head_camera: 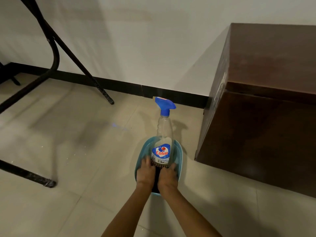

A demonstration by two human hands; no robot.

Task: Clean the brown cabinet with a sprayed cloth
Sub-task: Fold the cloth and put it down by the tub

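A teal plastic basket (179, 152) sits on the tiled floor just left of the brown cabinet (266, 106). Inside it stands a clear spray bottle (163, 134), upright, with a blue trigger head and a "Colin" label. A dark cloth (156, 181) lies in the near part of the basket. My left hand (145, 173) and my right hand (168, 178) both reach palm-down into the basket, side by side on the cloth, with fingertips at the bottle's base. The fingers are blurred and partly hidden, so no grip shows.
The cabinet stands against a white wall with a black skirting board (153, 90). Black metal legs of a folding table or stand (71, 53) cross the left side, and one foot (49, 183) rests on the floor at the near left. Beige floor tiles (82, 137) lie between.
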